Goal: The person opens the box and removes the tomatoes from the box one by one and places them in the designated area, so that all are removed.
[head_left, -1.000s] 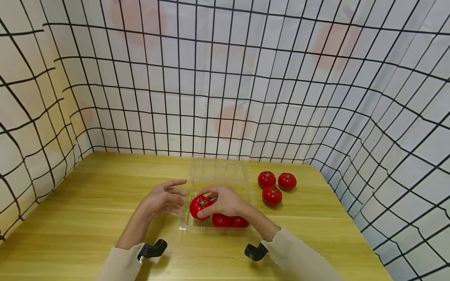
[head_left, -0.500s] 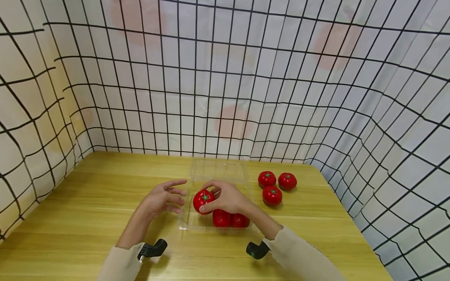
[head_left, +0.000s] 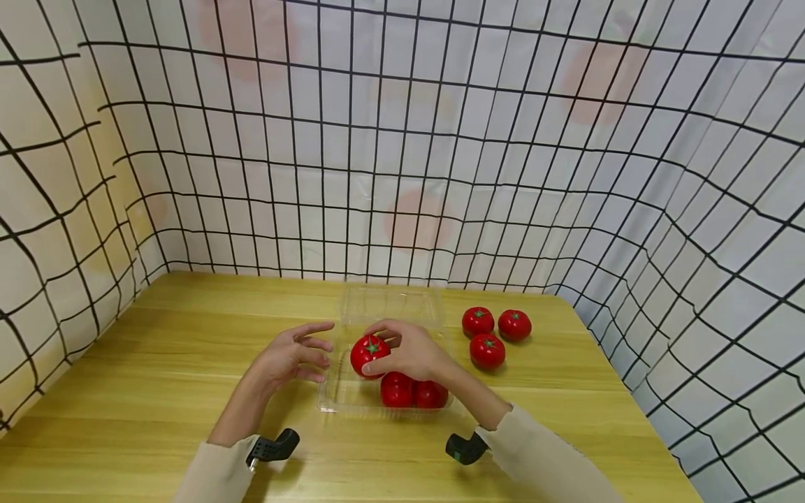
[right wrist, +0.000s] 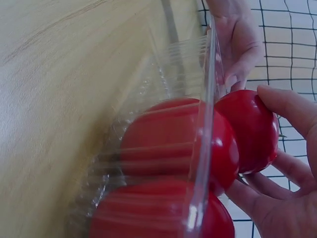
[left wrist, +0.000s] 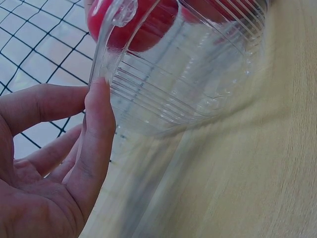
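My right hand holds a red tomato by its sides, thumb in front and fingers behind. The tomato's green stem faces up, and it hangs over the left part of a clear plastic clamshell box. Two more tomatoes sit inside along the front right, one of them behind the clear wall in the right wrist view. My left hand stays at the box's left side, fingers loosely extended. In the left wrist view, the fingertips touch the rim.
Behind the box its hinged lid is tilted open. Three loose tomatoes stand to the right, the nearest one in front of the other two. A light wooden table lies below, with a black-gridded white curtain around it.
My right hand has lifted the tomato from inside the box, moving it slightly up and right. The left hand has stayed in place.
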Motion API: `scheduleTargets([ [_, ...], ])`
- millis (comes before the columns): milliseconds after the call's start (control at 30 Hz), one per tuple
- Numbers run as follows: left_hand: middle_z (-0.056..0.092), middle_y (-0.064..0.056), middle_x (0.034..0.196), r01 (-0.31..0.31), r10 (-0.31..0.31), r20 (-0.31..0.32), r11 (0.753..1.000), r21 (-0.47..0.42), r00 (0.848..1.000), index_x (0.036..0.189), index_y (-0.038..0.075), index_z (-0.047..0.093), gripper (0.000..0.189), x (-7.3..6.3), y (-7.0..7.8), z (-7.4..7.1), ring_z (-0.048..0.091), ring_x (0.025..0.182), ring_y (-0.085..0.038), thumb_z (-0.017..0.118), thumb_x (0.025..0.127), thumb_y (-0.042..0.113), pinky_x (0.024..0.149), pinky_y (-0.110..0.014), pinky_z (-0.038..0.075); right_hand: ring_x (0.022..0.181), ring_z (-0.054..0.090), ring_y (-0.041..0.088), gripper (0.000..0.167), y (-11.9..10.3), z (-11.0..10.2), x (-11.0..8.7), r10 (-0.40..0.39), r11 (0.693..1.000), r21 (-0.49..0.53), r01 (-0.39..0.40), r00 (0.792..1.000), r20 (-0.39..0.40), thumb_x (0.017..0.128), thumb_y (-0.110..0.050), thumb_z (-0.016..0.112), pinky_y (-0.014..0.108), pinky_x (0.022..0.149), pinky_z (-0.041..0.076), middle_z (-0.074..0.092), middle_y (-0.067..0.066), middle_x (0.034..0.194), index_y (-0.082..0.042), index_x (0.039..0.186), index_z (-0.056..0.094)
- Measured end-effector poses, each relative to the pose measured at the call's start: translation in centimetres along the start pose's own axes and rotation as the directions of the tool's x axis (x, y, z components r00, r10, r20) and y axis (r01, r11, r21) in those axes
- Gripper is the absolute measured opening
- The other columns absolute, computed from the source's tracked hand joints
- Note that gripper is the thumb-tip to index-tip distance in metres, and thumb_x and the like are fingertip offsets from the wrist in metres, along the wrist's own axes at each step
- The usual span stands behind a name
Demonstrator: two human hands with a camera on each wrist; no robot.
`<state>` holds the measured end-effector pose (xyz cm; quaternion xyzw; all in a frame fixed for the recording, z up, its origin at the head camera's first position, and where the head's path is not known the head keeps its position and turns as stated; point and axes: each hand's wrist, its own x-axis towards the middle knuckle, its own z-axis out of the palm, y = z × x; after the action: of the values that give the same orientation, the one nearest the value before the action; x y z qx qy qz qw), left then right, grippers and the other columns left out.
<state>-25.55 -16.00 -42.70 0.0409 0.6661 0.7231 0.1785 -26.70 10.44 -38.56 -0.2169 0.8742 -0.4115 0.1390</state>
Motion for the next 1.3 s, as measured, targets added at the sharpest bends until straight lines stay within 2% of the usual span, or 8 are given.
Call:
scheduleTargets([
  [367, 0.060, -0.022, 0.122, 0.000, 0.000, -0.016, 1.000, 0.005, 1.000, 0.155, 0.002, 0.037, 0.073, 0.1, -0.2, -0.1, 0.066, 0.080, -0.018, 0.063, 0.088, -0.008, 0.068, -0.036, 0.065, 0.126, 0.061, 0.032, 0.058, -0.1, -1.5, -1.1, 0.035, 0.999, -0.037, -0.037, 0.998, -0.061, 0.079, -0.039, 0.086, 0.057, 0.099, 0.055, 0.063, 0.003, 0.138, -0.028, 0.131, 0.065],
  [667, 0.061, -0.019, 0.120, -0.012, 0.012, -0.002, 1.000, -0.007, 1.000, 0.156, 0.002, 0.036, 0.074, 0.1, -0.3, -0.2, 0.067, 0.079, -0.017, 0.064, 0.088, -0.008, 0.067, -0.035, 0.065, 0.124, 0.062, 0.033, 0.057, 0.8, -3.1, -1.9, 0.028, 0.999, -0.021, -0.030, 0.993, -0.115, 0.080, -0.032, 0.087, 0.050, 0.099, 0.057, 0.064, 0.006, 0.137, -0.023, 0.132, 0.066],
  [900, 0.060, -0.020, 0.122, -0.011, 0.011, -0.002, 1.000, -0.001, 1.000, 0.156, 0.002, 0.034, 0.074, 0.1, -0.2, -0.2, 0.068, 0.079, -0.017, 0.063, 0.089, -0.009, 0.067, -0.035, 0.065, 0.121, 0.063, 0.033, 0.056, 1.3, -4.8, -2.8, 0.039, 0.997, -0.052, -0.048, 0.986, -0.162, 0.080, -0.032, 0.087, 0.047, 0.096, 0.058, 0.066, 0.008, 0.134, -0.022, 0.131, 0.067],
  [1300, 0.060, -0.020, 0.122, -0.012, 0.012, 0.002, 1.000, -0.013, 1.000, 0.156, 0.001, 0.034, 0.075, 0.1, -0.3, -0.1, 0.067, 0.079, -0.017, 0.064, 0.088, -0.009, 0.067, -0.034, 0.064, 0.126, 0.061, 0.035, 0.058, 2.1, -7.4, -4.0, 0.054, 0.991, -0.111, -0.079, 0.976, -0.212, 0.080, -0.036, 0.085, 0.047, 0.098, 0.057, 0.065, 0.010, 0.136, -0.023, 0.133, 0.066],
])
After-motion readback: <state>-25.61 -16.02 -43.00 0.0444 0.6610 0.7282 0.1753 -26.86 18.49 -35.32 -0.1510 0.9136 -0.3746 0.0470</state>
